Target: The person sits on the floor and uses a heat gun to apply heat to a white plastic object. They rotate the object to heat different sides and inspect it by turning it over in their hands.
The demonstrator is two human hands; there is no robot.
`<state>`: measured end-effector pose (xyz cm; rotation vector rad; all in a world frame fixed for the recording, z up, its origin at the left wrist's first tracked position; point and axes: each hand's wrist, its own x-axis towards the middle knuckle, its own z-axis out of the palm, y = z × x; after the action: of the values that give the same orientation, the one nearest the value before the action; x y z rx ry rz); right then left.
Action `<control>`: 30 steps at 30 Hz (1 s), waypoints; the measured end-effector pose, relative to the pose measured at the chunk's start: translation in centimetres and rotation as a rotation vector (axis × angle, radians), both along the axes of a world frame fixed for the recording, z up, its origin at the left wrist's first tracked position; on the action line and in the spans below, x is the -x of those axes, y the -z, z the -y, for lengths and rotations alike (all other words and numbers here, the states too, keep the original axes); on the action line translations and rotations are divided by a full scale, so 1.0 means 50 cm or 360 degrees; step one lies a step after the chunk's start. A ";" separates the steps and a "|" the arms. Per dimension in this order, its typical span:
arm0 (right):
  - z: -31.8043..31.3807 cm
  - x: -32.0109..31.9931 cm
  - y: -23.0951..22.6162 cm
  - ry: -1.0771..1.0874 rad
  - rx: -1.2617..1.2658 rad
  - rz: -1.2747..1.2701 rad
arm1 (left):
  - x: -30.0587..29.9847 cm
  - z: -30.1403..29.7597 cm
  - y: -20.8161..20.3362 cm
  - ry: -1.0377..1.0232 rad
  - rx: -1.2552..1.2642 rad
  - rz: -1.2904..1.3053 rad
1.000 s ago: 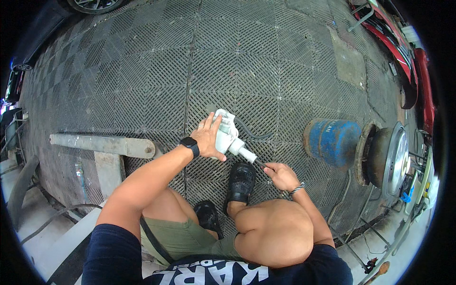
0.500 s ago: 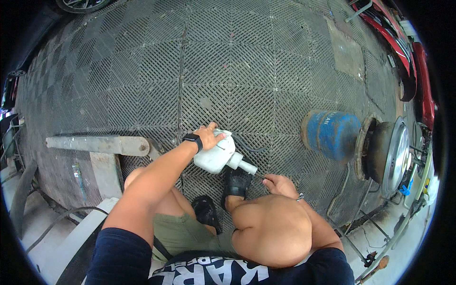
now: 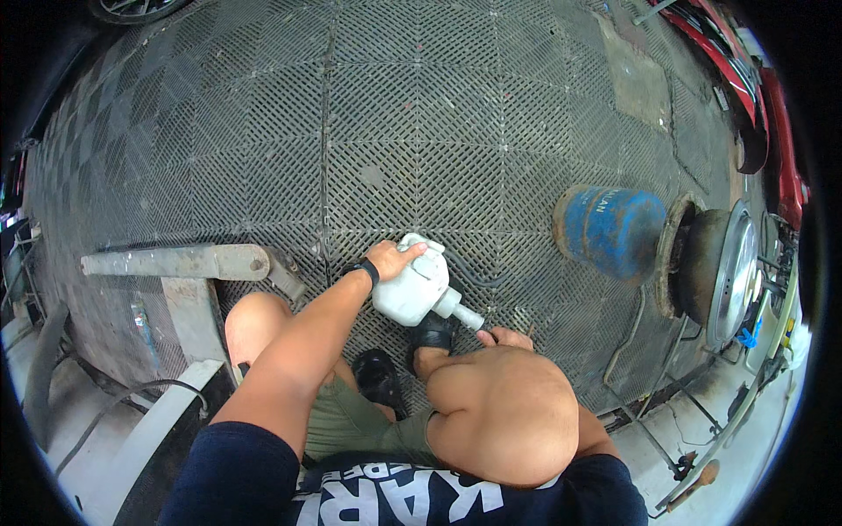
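Observation:
A white plastic tank [image 3: 409, 294] with a stubby neck and a narrower spout [image 3: 468, 316] is held low over the floor mat, near my right foot. My left hand [image 3: 392, 260] is closed around its upper part, thumb lying across the top. At the spout's tip, my right hand [image 3: 507, 338] is closed with thumb and finger on a thin dark rod [image 3: 484, 331] whose end meets the spout opening. My right knee hides part of that hand, so the rod's kind does not show. A black hose [image 3: 478, 279] runs behind the tank.
On the right lies a rusty blue gas cylinder [image 3: 610, 230] beside a burner ring and a blackened pot [image 3: 706, 272]. A metal lift arm [image 3: 175, 261] reaches in from the left. Red vehicle panels [image 3: 781, 145] stand at the far right. Ribbed mat [image 3: 412, 114] covers the floor.
The tank and my left hand have shifted slightly right in the picture. My right hand has moved closer to the spout, and less of the rod shows.

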<state>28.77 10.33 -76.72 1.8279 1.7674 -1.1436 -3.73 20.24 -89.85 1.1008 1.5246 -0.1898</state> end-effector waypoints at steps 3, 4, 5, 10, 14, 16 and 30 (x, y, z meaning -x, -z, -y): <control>0.021 -0.015 0.049 -0.0130 -0.0280 -0.0054 | 0.009 0.002 0.024 0.0009 -0.0032 0.0007; 0.035 -0.016 0.060 -0.0145 -0.0377 -0.0066 | 0.008 0.006 0.034 0.0010 -0.0045 0.0015; 0.048 -0.016 0.071 -0.0130 -0.0369 -0.0049 | 0.005 0.006 0.033 0.0010 -0.0059 0.0001; 0.101 -0.025 0.135 -0.0085 -0.0447 -0.0029 | -0.001 0.006 0.024 0.0027 -0.0044 -0.0022; 0.087 -0.023 0.143 -0.0065 -0.0584 -0.0105 | -0.004 -0.004 0.024 -0.0073 -0.0044 0.0033; 0.102 -0.010 0.133 0.0019 -0.0614 -0.0127 | -0.009 0.004 0.025 0.0015 -0.0114 -0.0023; 0.126 -0.051 -0.083 0.0169 -0.0046 -0.0038 | 0.003 -0.003 -0.025 0.0096 -0.0211 -0.0083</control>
<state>31.32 4.05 -72.58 1.9537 1.7268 -1.1897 -3.88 20.39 -88.62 1.2565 1.5694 -0.1613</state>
